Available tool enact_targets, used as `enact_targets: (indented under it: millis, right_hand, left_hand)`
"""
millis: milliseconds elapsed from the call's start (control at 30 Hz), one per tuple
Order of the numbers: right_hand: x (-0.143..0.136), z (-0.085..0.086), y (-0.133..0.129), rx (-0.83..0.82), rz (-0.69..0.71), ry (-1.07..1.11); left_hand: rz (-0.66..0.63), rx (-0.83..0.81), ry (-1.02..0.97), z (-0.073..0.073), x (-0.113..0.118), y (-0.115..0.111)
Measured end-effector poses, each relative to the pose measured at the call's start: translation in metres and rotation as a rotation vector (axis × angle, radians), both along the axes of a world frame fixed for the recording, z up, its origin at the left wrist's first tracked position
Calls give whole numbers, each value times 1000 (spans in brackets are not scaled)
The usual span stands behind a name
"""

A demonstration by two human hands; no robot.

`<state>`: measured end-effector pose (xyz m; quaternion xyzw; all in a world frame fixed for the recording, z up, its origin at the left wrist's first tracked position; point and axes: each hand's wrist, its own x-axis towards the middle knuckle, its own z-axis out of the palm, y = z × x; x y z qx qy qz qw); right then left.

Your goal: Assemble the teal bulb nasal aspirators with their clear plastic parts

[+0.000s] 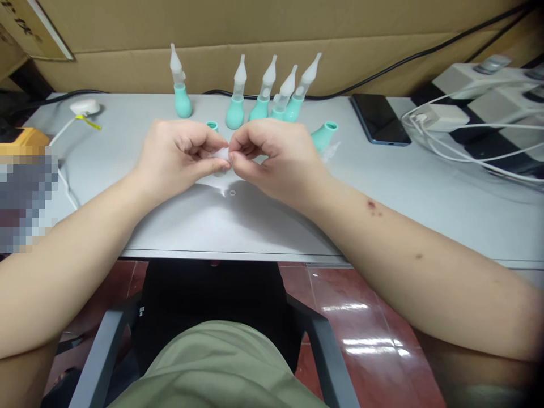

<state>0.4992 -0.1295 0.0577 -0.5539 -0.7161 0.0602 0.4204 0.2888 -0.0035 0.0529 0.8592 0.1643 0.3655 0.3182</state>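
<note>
White plastic piece: above the flat grey table, mostly hidden in the grip.
Left hand: pinching one end.
Right hand: pinching the other end.
Open teal bulb: behind left hand, bottom hidden.

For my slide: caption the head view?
Two hands hold a small whitish part before upright teal-and-white bulbs.

Phone R of btls on desk, ring before btls, cable behind
</note>
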Motion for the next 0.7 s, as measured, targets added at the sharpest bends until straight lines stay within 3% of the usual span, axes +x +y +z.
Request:
enact_targets:
  millis: [167,367,700]
  right_hand:
    - [-1,-6,0,75,-35,-98]
    - [-5,-11,0,149,26,94]
    - [-12,-4,1,-55,-21,338]
  left_hand:
    - [-5,68,18,-1,-1,-1]
    - [-33,-56,-14,0,-2,-7]
    - [-46,-164,-40,2,2,-7]
